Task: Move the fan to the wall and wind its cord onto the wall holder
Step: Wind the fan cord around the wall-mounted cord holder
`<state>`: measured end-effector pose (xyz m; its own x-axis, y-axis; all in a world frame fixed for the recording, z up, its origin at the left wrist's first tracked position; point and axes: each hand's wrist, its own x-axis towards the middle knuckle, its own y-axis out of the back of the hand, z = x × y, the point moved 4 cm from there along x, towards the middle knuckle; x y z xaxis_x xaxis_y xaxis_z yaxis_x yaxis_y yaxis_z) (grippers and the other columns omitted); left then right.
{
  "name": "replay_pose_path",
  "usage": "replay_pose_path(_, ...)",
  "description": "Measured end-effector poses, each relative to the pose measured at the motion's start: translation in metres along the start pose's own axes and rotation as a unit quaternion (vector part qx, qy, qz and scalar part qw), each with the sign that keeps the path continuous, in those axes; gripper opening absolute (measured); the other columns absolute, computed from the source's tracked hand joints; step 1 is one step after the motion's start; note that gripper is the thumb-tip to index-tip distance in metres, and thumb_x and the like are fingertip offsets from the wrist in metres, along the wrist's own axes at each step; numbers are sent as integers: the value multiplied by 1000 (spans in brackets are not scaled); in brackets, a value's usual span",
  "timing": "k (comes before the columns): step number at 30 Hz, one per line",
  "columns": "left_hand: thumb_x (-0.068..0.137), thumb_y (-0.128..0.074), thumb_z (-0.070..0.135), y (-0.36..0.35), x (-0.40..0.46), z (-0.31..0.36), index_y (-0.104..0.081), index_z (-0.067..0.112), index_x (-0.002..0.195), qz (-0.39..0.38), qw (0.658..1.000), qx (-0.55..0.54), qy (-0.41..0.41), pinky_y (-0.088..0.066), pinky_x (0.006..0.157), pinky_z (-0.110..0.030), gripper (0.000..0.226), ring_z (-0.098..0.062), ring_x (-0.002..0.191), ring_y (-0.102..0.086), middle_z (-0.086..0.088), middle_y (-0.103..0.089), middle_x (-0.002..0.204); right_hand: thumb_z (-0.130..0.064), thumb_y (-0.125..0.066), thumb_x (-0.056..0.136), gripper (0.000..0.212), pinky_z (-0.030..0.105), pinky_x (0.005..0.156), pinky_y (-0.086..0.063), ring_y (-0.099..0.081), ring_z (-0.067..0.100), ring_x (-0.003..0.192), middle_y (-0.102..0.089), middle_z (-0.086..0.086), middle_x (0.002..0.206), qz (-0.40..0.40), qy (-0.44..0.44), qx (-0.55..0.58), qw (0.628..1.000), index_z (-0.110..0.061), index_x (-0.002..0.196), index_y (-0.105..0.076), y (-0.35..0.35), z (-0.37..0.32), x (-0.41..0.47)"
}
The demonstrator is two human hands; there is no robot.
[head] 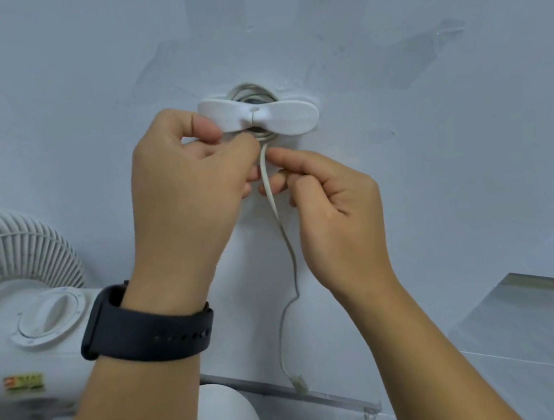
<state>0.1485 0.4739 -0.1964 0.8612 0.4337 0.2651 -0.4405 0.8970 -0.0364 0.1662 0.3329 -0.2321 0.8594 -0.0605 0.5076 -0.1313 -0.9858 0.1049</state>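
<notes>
White plastic formed the wall holder [259, 115], a bow-shaped piece fixed to the pale wall [438, 151] near the centre of the view; several turns of the grey-white cord [278, 216] lay coiled behind it, touching its back. The left hand [185, 201] was raised just left of the holder, its thumb pressed against the holder's left wing and its fingers curled narrow at the cord beneath; a dark watch [146, 326] circled that wrist. The right hand [332, 209] sat just below and right of the holder, forefinger and thumb closed around the cord where it left the coil, the other fingers folded in; whether the left fingers truly pinched the cord or only rested on it could not be told, since they hid the contact. From the hands the cord hung down the wall in a loose curve and ended in a small plug [299, 383] close to a metal strip [294, 390] low on the wall. The white fan [23, 316] stood at the near left beside the wall, its ribbed grille and round knob facing up.
</notes>
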Motion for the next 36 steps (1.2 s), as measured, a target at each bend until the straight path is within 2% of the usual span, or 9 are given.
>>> replay_pose_path(4,85,-73,8,-1,-1,-3,-44,17,104,-50,996,68,-25,-61,89,-53,37,-15,82,-79,3,-81,80,-3,-49,90,39,25,86,-53,-70,10,91,-78,-10,89,21,3,6,1000,-17,108,-81,-4,2,0)
replay_pose_path(9,89,-72,9,-1,-1,-6,-35,19,110,-107,989,103,-23,-61,88,-54,43,-22,73,-75,-6,-78,78,4,-50,88,36,14,79,-48,-67,3,83,-71,-3,83,49,35,-6,998,-10,99,-81,-5,1,2)
replay_pose_path(12,96,-66,17,0,1,-8,-38,21,111,-91,987,128,-18,-64,69,-34,32,-10,54,-59,-9,-62,69,3,-51,90,35,9,79,-45,-65,-1,86,-71,-5,88,68,28,-14,997,-12,98,-81,-6,0,3)
replay_pose_path(14,96,-69,27,5,4,-7,-46,23,107,-51,983,172,-41,-48,55,-18,25,-3,46,-47,0,-55,64,1,-52,90,34,9,79,-45,-65,-1,87,-71,-4,90,76,27,-16,997,-14,99,-81,-8,-2,1)
replay_pose_path(18,91,-75,43,16,9,-8,-67,20,85,1,975,211,-64,-34,51,-22,24,-3,41,-44,6,-52,54,1,-56,92,31,8,75,-44,-63,-2,83,-72,-2,91,84,11,-14,996,-17,99,-81,-12,-5,-1)
replay_pose_path(22,95,-72,35,13,10,-9,-71,14,79,22,972,219,-86,-34,52,-17,26,-2,48,-45,10,-50,55,1,-58,92,31,8,73,-44,-63,1,81,-73,0,92,84,-1,-15,996,-17,100,-81,-11,-7,0)
replay_pose_path(25,99,-68,26,9,13,-19,-65,3,84,-28,997,45,57,-31,44,-19,27,-5,46,-36,3,-47,67,3,-57,92,33,8,73,-45,-64,1,78,-73,2,90,89,-21,-5,996,-17,100,-82,-9,-10,-1)
replay_pose_path(28,99,-66,20,1,10,-26,-62,13,93,-76,951,-186,236,-31,36,-14,11,-6,47,-38,3,-46,71,-1,-57,92,34,19,71,-50,-61,2,71,-74,-6,87,99,-74,31,992,-23,97,-83,-6,-10,-2)
replay_pose_path(36,95,-70,41,0,13,-34,-51,22,65,-57,936,-218,269,-37,37,-15,40,-5,39,-36,8,-35,54,1,-63,85,27,23,49,-34,-39,15,53,-54,7,67,83,-189,187,960,-17,87,-84,-6,-14,-3)
